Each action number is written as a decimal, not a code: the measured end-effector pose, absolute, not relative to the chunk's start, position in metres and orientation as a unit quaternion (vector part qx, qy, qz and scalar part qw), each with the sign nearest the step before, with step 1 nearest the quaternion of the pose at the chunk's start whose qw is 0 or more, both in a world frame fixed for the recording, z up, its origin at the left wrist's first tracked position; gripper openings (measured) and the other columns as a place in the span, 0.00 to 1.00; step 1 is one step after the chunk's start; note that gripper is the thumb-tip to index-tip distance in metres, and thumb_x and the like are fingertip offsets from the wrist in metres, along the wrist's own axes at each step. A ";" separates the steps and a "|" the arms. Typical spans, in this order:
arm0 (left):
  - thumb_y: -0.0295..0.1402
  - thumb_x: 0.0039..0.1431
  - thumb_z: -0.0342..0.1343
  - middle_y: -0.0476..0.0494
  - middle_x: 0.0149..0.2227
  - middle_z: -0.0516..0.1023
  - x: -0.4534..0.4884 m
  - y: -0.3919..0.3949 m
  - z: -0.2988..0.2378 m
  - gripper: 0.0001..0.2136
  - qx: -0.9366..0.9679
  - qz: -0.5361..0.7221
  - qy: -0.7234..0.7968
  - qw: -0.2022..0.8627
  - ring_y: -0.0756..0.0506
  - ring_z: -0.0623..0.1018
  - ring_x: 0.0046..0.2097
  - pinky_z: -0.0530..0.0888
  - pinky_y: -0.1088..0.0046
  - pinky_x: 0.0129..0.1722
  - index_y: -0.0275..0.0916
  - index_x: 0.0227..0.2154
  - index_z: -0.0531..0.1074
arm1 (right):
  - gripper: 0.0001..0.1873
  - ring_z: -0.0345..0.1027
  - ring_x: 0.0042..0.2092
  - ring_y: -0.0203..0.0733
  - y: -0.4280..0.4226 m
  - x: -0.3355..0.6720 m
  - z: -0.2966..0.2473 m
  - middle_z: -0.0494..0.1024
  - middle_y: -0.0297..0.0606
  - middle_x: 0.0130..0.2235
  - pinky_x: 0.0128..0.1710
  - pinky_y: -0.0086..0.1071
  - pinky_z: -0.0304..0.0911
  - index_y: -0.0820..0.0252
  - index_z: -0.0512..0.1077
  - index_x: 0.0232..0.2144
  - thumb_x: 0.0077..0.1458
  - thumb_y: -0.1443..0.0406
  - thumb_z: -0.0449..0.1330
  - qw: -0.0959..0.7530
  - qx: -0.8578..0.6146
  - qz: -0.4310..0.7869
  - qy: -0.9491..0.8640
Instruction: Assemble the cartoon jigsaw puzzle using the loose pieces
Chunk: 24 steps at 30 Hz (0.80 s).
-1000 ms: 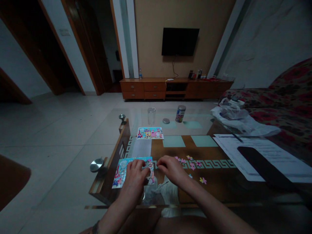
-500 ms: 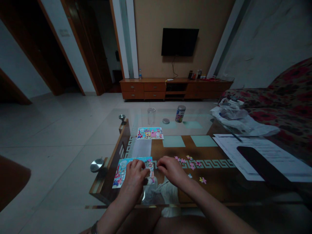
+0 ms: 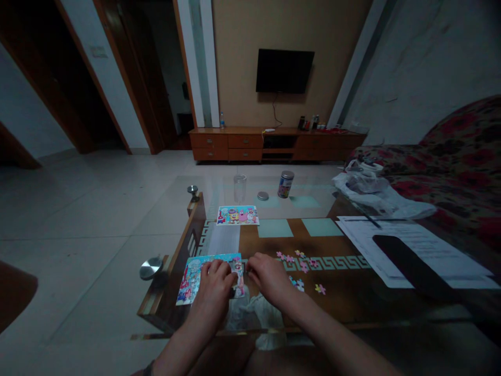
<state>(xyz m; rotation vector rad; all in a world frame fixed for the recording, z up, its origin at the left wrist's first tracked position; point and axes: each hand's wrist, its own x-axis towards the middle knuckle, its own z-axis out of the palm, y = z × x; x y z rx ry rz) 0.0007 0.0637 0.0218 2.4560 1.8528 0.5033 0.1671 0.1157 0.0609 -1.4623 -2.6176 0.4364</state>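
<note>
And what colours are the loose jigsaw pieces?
The loose jigsaw pieces are mostly pink, with some yellow and pale blue; best seen in the head view.

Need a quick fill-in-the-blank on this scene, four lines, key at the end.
1. The left hand covers part of the puzzle, and the right hand is just off its ____ edge.
2. The puzzle lies to the ____ of the loose pieces.
3. The lid lies ____ the clear jar and the labelled can.
4. The television is mounted on the ____.
Missing words: right; left; between; wall.
</note>
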 end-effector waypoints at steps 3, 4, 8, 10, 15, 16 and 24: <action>0.20 0.56 0.53 0.45 0.39 0.75 0.002 0.064 0.022 0.13 0.784 0.157 0.600 0.014 0.42 0.67 0.46 0.60 0.61 0.48 0.43 0.38 0.76 | 0.11 0.68 0.41 0.42 0.110 0.165 0.064 0.76 0.41 0.38 0.37 0.31 0.58 0.61 0.74 0.35 0.59 0.70 0.52 0.038 -0.482 0.118 -0.867; 0.19 0.55 0.53 0.45 0.40 0.76 0.002 0.064 0.022 0.13 0.783 0.157 0.602 0.014 0.42 0.68 0.46 0.60 0.60 0.48 0.43 0.37 0.76 | 0.11 0.68 0.41 0.42 0.109 0.165 0.064 0.76 0.42 0.39 0.37 0.31 0.58 0.61 0.74 0.35 0.59 0.70 0.51 0.033 -0.481 0.109 -0.869; 0.18 0.54 0.52 0.45 0.40 0.77 0.000 0.065 0.017 0.15 0.784 0.165 0.598 0.005 0.42 0.69 0.46 0.61 0.61 0.47 0.44 0.37 0.77 | 0.11 0.69 0.42 0.44 0.103 0.162 0.063 0.76 0.44 0.40 0.37 0.33 0.61 0.63 0.74 0.37 0.58 0.72 0.52 0.019 -0.473 0.078 -0.877; 0.17 0.54 0.51 0.45 0.39 0.77 -0.001 0.066 0.014 0.17 0.789 0.169 0.591 -0.007 0.42 0.69 0.46 0.61 0.61 0.46 0.44 0.37 0.77 | 0.10 0.70 0.41 0.46 0.099 0.159 0.064 0.76 0.47 0.40 0.37 0.35 0.62 0.66 0.74 0.37 0.57 0.73 0.53 0.007 -0.478 0.068 -0.876; 0.16 0.53 0.49 0.44 0.39 0.78 -0.002 0.065 0.010 0.18 0.798 0.169 0.576 -0.049 0.41 0.70 0.45 0.61 0.61 0.46 0.44 0.37 0.77 | 0.12 0.71 0.42 0.52 0.082 0.150 0.074 0.77 0.53 0.39 0.37 0.40 0.66 0.71 0.74 0.39 0.55 0.76 0.53 -0.037 -0.507 0.060 -0.859; 0.16 0.53 0.48 0.44 0.39 0.78 -0.001 0.065 0.010 0.18 0.799 0.167 0.575 -0.054 0.41 0.70 0.45 0.61 0.61 0.46 0.43 0.37 0.77 | 0.12 0.71 0.41 0.52 0.075 0.148 0.075 0.77 0.54 0.38 0.37 0.41 0.67 0.72 0.74 0.39 0.54 0.77 0.53 -0.036 -0.513 0.057 -0.856; 0.16 0.54 0.48 0.43 0.41 0.78 0.001 0.064 0.013 0.19 0.800 0.133 0.581 -0.065 0.40 0.70 0.47 0.61 0.62 0.46 0.43 0.39 0.77 | 0.08 0.72 0.33 0.49 0.028 0.136 0.055 0.78 0.47 0.31 0.27 0.38 0.68 0.64 0.75 0.33 0.55 0.70 0.55 0.020 -0.454 0.061 -0.889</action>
